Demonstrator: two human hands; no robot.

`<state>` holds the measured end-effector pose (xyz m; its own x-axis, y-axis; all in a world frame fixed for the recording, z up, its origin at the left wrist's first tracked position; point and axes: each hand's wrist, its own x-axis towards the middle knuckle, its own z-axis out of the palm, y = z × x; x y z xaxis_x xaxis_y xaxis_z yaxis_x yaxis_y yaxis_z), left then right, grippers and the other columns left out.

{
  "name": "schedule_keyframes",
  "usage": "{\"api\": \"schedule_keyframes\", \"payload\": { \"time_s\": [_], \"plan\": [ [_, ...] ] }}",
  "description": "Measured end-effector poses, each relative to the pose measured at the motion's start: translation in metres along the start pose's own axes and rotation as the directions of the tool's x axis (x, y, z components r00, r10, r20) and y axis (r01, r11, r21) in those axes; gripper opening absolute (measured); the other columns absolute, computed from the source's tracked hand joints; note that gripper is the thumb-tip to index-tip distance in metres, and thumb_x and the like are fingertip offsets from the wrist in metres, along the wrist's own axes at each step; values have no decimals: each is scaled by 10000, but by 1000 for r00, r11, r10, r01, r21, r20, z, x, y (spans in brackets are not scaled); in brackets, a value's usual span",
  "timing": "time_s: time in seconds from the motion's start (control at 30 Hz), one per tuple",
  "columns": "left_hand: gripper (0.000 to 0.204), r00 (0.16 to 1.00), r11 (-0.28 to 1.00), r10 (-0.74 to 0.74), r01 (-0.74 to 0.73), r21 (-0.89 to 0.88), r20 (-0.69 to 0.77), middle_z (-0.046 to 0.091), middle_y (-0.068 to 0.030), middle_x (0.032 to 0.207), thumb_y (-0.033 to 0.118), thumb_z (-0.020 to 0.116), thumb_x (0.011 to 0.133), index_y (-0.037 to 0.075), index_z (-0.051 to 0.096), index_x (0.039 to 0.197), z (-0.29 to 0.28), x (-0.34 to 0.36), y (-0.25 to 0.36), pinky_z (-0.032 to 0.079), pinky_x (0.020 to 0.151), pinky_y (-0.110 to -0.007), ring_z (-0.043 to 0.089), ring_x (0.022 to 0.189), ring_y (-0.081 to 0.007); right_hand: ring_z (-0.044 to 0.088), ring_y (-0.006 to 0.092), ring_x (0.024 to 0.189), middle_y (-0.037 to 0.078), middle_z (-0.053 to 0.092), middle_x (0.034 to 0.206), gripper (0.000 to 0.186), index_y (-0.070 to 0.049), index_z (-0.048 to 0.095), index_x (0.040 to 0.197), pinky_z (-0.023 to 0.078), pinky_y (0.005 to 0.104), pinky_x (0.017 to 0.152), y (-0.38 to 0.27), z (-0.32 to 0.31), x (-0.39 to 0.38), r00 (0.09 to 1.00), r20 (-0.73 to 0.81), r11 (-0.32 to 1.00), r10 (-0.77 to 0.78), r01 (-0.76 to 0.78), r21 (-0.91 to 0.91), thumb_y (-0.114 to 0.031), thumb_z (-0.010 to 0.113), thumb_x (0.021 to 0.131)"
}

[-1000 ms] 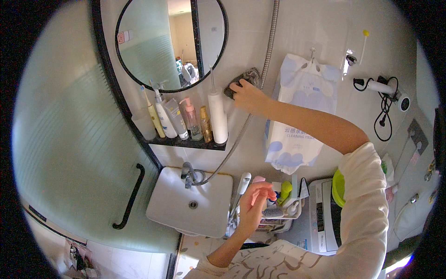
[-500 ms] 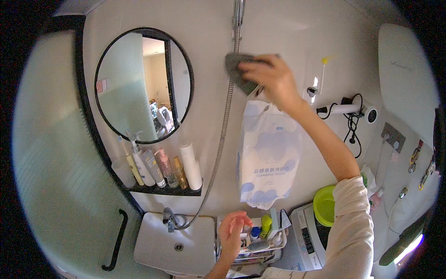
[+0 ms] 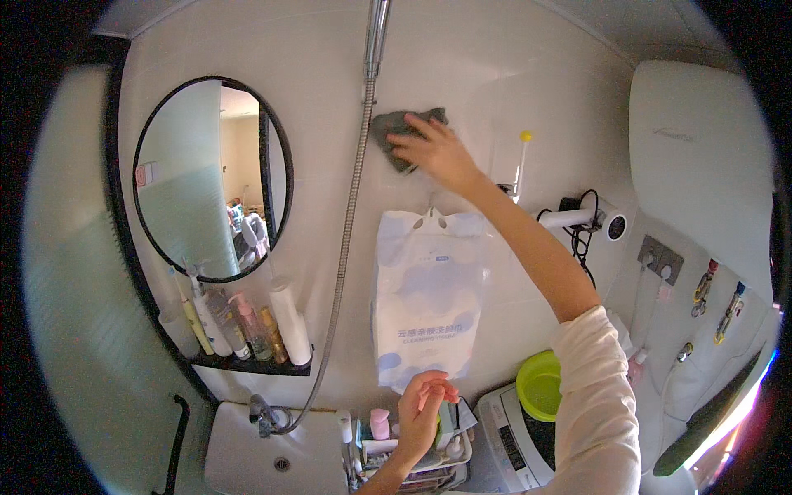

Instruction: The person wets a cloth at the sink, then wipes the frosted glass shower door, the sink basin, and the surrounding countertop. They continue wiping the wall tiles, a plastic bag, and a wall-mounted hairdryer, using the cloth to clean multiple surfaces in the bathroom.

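Note:
A dark grey cloth (image 3: pixel 398 128) lies against the light wall, just right of the shower hose. My right hand (image 3: pixel 441 157) presses on it with spread fingers, the cloth bunched beneath them. Lower down, in front of the bottom of a hanging tissue pack, my left hand (image 3: pixel 422 412) is raised with loosely bent fingers and nothing visible in it. The white and blue tissue pack (image 3: pixel 429 289) hangs from a hook below my right hand. Close by on the left runs the metal shower hose (image 3: pixel 353 181) from its handset (image 3: pixel 376 41).
A round black-framed mirror (image 3: pixel 213 177) and a black shelf (image 3: pixel 256 363) of bottles are at left, above a white sink (image 3: pixel 247 454). On the right are a hair dryer (image 3: pixel 569 218), a green basin (image 3: pixel 540 384) on a washing machine (image 3: pixel 507 441), and a white water heater (image 3: pixel 701 157).
The view has shifted, so the wall things appear farther left and lower. My right hand and the cloth sit slightly lower relative to the hose. My left hand stays raised.

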<state>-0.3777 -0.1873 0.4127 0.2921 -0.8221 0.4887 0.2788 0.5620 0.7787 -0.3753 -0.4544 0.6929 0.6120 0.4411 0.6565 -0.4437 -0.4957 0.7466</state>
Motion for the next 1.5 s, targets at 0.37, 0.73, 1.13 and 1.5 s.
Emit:
{"api": "schedule_keyframes", "payload": {
  "time_s": [0.37, 0.73, 1.13, 1.5],
  "plan": [
    [159, 998, 998, 22, -26, -57, -66, 562, -66, 813, 83, 458, 892, 7, 505, 1025, -3, 2, -11, 470, 691, -280, 554, 741, -138, 447, 427, 1063, 98, 383, 1313, 455, -53, 452, 1201, 513, 412, 748, 40, 2, 16, 830, -53, 759, 555, -532, -375, -49, 504, 750],
    [172, 1000, 999, -3, 4, -40, 14, 565, -75, 783, 107, 468, 875, 7, 505, 1010, 19, 4, -25, 470, 674, -290, 562, 700, -157, 433, 436, 1032, 120, 345, 1319, 443, -46, 453, 1186, 516, 422, 734, 32, -23, -21, 756, 23, 724, 654, -616, -310, -11, 493, 747],
    [154, 999, 997, -29, 32, -73, 33, 569, -71, 788, 65, 436, 890, -1, 507, 1010, 23, 3, -34, 466, 667, -277, 553, 700, -140, 494, 290, 989, 83, 556, 1101, 470, -86, 582, 1027, 416, 376, 853, 33, -97, -48, 843, 55, 834, 536, -538, 118, 130, 450, 630],
    [181, 995, 997, -69, 66, -45, -70, 576, -93, 753, 132, 483, 865, 5, 513, 990, 19, 11, -36, 465, 672, -305, 572, 684, -176, 338, 332, 1207, 12, 415, 1312, 599, -121, 500, 1204, 320, 379, 1007, 166, -67, -70, 792, 68, 776, 607, -571, -268, 159, 438, 677]
  ]
}}
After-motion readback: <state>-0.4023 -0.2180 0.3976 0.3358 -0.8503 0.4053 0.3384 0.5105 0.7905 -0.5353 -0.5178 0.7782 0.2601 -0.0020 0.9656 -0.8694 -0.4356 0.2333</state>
